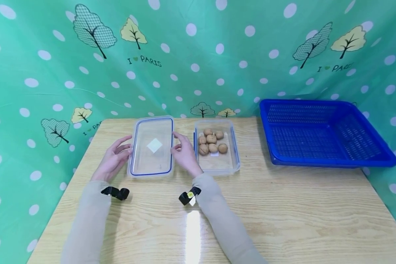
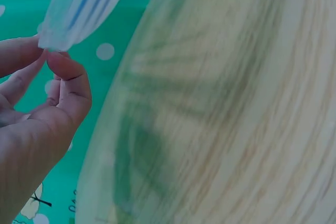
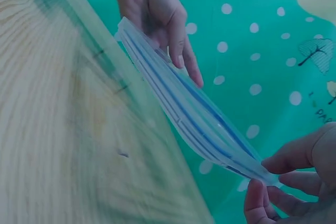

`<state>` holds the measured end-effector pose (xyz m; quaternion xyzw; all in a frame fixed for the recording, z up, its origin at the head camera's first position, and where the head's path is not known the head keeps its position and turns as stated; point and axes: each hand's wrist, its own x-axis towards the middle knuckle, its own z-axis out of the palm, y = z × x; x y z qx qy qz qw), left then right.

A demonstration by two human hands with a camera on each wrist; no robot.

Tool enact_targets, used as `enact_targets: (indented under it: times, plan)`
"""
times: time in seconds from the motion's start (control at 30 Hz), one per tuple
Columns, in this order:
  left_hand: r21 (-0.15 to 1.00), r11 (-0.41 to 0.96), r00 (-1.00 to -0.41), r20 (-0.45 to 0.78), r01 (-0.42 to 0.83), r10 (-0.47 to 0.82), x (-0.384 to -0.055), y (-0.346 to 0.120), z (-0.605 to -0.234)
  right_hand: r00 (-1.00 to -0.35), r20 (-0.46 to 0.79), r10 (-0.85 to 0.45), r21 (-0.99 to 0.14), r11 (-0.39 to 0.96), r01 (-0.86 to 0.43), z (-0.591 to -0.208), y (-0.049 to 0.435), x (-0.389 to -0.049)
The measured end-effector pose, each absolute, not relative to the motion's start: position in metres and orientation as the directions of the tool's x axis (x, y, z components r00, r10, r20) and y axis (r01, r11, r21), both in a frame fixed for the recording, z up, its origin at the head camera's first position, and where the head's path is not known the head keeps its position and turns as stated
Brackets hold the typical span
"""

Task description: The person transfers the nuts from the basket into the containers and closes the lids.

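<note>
A clear plastic lid with a blue seal [image 1: 151, 165] is held off the table, its long sides between the two hands. My left hand [image 1: 113, 157] pinches its left edge between thumb and fingers. On the opposite edge, the thumb and fingers of my right hand [image 1: 186, 153] pinch the rim; in the right wrist view the lid [image 3: 178, 103] is seen edge-on. A white square shows in the lid's middle. Just right of the right hand stands a clear plastic container [image 1: 217, 165] with several walnuts [image 1: 211, 139] grouped toward its back left.
A blue perforated basket [image 1: 330, 161] stands at the back right of the wooden table [image 1: 283, 212]. Behind the table hangs a green dotted curtain [image 1: 198, 47]. Each wrist wears a black strap with a small camera.
</note>
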<state>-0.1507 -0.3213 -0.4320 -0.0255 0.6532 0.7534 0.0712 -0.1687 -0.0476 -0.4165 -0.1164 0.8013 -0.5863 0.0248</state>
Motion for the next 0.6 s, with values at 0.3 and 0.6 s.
enact_targets:
  times: [0.3, 0.6]
  plan:
    - [0.977, -0.201, -0.991, -0.047, -0.073, 0.129, -0.154, -0.294, -0.423, -0.975, 0.112, -0.19, -0.961, 0.23, -0.156, -0.405, -0.018, -0.172]
    - [0.974, -0.224, -0.991, -0.005, -0.035, 0.133, -0.159, -0.257, -0.424, -0.966, 0.099, -0.238, -0.979, 0.151, -0.137, -0.4, 0.027, -0.182]
